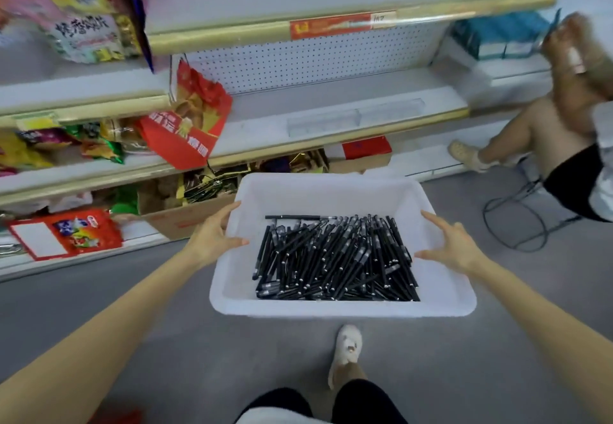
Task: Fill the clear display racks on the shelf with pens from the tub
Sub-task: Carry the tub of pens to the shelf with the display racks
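Note:
A white plastic tub (331,191) stands on the grey floor in front of the shelving, holding a heap of several black pens (335,261). My left hand (215,236) is at the tub's left rim with fingers straight and spread, thumb over the inside. My right hand (452,246) mirrors it at the right rim, fingers spread as well. Neither hand holds a pen. Two clear display racks (356,115) lie end to end on the white shelf (265,115) above the tub; they look empty.
Snack bags (185,125) fill the shelves to the left, one red bag hanging over the edge. A cardboard box (185,219) sits on the bottom shelf. Another person (564,132) sits on a wire stool (517,221) at right. My foot (346,347) is just behind the tub.

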Demonstrator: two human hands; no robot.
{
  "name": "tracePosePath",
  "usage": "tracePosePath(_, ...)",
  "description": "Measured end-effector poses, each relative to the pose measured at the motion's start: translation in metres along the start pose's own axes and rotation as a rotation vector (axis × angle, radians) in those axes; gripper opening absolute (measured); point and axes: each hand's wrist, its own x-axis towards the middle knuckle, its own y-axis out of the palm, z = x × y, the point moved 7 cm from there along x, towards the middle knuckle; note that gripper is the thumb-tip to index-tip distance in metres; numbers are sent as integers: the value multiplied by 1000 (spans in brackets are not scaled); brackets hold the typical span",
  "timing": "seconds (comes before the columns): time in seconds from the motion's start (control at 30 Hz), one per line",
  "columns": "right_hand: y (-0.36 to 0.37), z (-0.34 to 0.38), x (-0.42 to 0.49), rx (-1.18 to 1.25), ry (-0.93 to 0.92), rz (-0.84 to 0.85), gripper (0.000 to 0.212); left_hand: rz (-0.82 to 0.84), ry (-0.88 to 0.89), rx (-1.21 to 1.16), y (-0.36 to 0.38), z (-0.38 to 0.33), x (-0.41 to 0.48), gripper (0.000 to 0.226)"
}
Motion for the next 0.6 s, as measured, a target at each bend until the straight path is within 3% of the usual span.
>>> tracePosePath(0.3, -95, -25, 129, -116, -62, 109, 89, -12, -43, -25, 39, -79, 110, 90)
tracePosePath(0.6, -129, 4, 248, -219, -88, 169, 85, -5, -30, 38, 17, -121, 236, 87)
